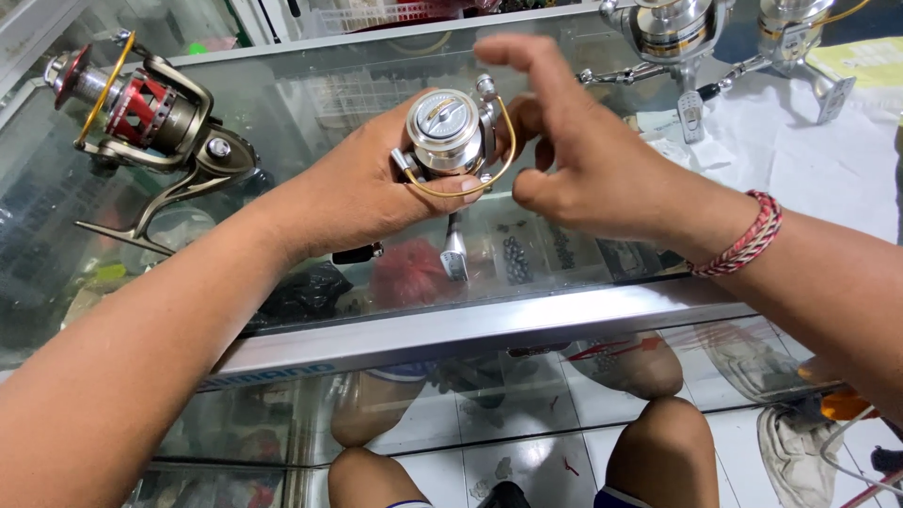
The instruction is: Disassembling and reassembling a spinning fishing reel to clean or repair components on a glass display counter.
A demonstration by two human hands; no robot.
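Left hand [362, 193] grips silver reel [450, 132]; right hand [588, 155] touching.

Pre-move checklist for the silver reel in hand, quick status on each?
1. Left hand has a firm hold on the silver spinning reel: ok, fingers wrap its body.
2. Right hand in contact with the reel: cannot tell; fingers sit spread beside the gold bail wire, contact point hidden.
3. Bail wire intact: ok, arc looks unbroken.
4. Reel handle free of the glass counter: ok, it hangs above the top.
5. Red and bronze reel out of the way: ok, it lies apart on the left.
6. Line on the spool: cannot tell.
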